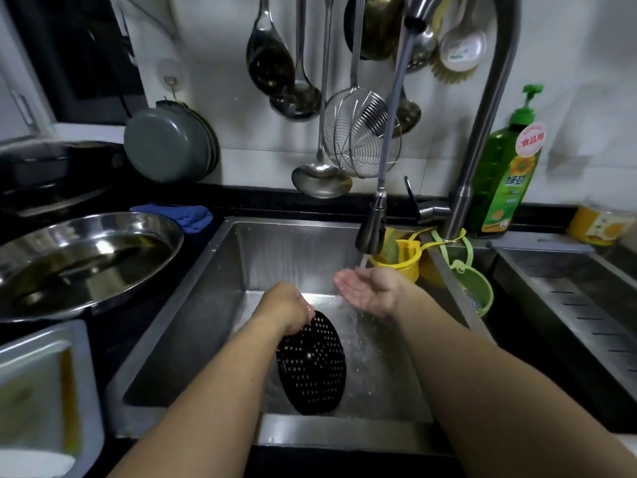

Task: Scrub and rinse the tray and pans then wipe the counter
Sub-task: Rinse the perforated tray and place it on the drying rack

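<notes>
The black perforated tray (pixel 312 365) stands on its edge inside the sink (pixel 179 326), tilted, its lower rim near the front wall of the sink. Your left hand (pixel 287 307) grips its top edge; the fingers are curled around the rim. Your right hand (pixel 367 288) holds nothing. It lies palm up and cupped under the pull-out spray head (pixel 371 232), and the running water falls into it and then spills down just beside the tray.

I judge that you are at the rinsing of the tray, so the task is in its early part. To the left of the sink, the steel pan (pixel 82 260) on the worktop has liquid in it, and nearer to you a rectangular pan (pixel 38 391) shows yellow residue; both look unwashed. The wiping of the worktop also remains. A blue cloth (pixel 188 217) lies behind the left corner of the sink.

To the right of the sink, behind the faucet, stands a green dish soap bottle (pixel 505 177). Its round pink label reads "食品用", and the green characters below I read as "绿劲". The smaller print is too blurred.
</notes>
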The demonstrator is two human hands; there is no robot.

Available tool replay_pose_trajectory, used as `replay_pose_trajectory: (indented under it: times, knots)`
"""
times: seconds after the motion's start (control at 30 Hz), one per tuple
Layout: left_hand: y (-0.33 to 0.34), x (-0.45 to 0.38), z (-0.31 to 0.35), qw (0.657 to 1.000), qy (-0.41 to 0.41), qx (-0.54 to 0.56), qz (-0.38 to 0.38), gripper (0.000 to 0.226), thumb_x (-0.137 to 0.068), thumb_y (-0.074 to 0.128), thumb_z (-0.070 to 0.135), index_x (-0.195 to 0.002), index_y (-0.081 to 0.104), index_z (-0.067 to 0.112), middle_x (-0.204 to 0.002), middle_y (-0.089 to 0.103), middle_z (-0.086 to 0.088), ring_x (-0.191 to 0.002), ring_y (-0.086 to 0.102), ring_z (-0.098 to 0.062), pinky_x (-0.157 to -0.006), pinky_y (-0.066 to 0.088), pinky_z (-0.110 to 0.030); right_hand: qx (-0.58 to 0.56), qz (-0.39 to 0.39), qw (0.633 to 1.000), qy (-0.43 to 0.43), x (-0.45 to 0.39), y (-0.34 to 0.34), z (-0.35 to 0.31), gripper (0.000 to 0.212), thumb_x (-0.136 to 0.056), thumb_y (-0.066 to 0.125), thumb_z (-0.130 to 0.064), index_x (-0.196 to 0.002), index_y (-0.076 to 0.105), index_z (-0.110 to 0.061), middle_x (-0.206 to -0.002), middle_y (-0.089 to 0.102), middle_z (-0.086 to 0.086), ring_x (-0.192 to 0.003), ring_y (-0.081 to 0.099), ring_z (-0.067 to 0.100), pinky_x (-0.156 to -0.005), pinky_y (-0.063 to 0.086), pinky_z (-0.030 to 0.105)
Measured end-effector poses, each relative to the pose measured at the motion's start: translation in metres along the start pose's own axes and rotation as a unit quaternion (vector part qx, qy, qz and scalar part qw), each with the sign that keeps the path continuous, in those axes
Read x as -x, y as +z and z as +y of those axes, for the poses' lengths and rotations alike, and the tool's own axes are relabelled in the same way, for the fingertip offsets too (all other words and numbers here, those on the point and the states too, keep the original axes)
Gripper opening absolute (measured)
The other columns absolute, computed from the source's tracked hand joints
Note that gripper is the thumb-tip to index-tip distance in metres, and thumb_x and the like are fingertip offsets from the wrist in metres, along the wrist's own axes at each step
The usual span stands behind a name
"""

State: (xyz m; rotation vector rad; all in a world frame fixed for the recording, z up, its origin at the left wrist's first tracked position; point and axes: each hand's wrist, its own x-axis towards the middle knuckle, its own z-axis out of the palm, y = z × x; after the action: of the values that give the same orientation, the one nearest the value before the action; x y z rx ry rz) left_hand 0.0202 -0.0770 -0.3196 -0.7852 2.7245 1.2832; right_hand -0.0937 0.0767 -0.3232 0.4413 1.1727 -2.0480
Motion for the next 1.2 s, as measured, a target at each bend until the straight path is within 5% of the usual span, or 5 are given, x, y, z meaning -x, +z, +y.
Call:
replay_pose_trajectory:
  times: [0.4, 0.63, 0.8, 1.03, 1.2]
  knots:
    - [0.009, -0.016, -0.003, 0.999, 0.027, 0.046, -0.006, 0.027, -0.09, 0.058, -0.003, -0.091, 0.063, 0.023, -0.094, 0.067, -0.004, -0.088, 0.066, -0.023, -0.07, 0.049, -0.025, -0.174, 0.032, 0.983, -0.044, -0.032, -0.015, 0.008, 0.019, -0.101, 0.057, -0.019, -0.096, 0.064, -0.001, -0.078, 0.069, 0.013, -0.073, 0.063, 0.019, -0.092, 0.054, 0.026]
    - [0.013, -0.01, 0.002, 0.996, 0.065, 0.009, -0.063, 0.008, -0.093, 0.072, 0.009, -0.096, 0.074, 0.016, -0.093, 0.073, -0.003, -0.077, 0.063, -0.011, -0.061, 0.044, -0.02, 0.223, -0.02, 0.974, 0.033, 0.032, -0.017, -0.029, 0.025, -0.104, 0.042, -0.002, -0.115, 0.063, 0.004, -0.095, 0.072, 0.016, -0.074, 0.074, 0.023, -0.071, 0.063, 0.035]
    - [0.031, -0.029, 0.052, 0.979, 0.143, -0.053, -0.139, 0.018, -0.096, 0.069, 0.016, -0.114, 0.075, 0.019, -0.108, 0.072, 0.002, -0.1, 0.065, -0.014, -0.079, 0.043, -0.022, 0.52, 0.136, 0.805, -0.252, 0.065, -0.019, -0.079, 0.025, -0.094, 0.052, 0.011, -0.09, 0.069, -0.006, -0.086, 0.067, 0.009, -0.064, 0.065, 0.01, -0.059, 0.054, 0.019]
    - [0.063, -0.057, 0.074, 0.952, 0.206, -0.095, -0.205, 0.02, -0.097, 0.069, 0.023, -0.117, 0.075, 0.023, -0.112, 0.071, 0.008, -0.105, 0.062, -0.007, -0.09, 0.046, -0.023, 0.846, 0.196, 0.308, -0.388, 0.072, -0.036, -0.139, 0.03, -0.092, 0.06, -0.012, -0.121, 0.066, -0.015, -0.121, 0.057, 0.007, -0.113, 0.057, 0.029, -0.092, 0.05, 0.038]
    - [0.063, -0.084, 0.071, 0.939, 0.237, -0.13, -0.211, 0.012, -0.094, 0.073, 0.018, -0.106, 0.076, 0.017, -0.101, 0.07, 0.009, -0.093, 0.062, -0.003, -0.086, 0.044, -0.012, 0.86, 0.197, 0.207, -0.424, 0.041, -0.029, -0.164, 0.05, -0.085, 0.069, -0.014, -0.134, 0.059, -0.011, -0.129, 0.053, 0.009, -0.121, 0.051, 0.029, -0.102, 0.048, 0.044]
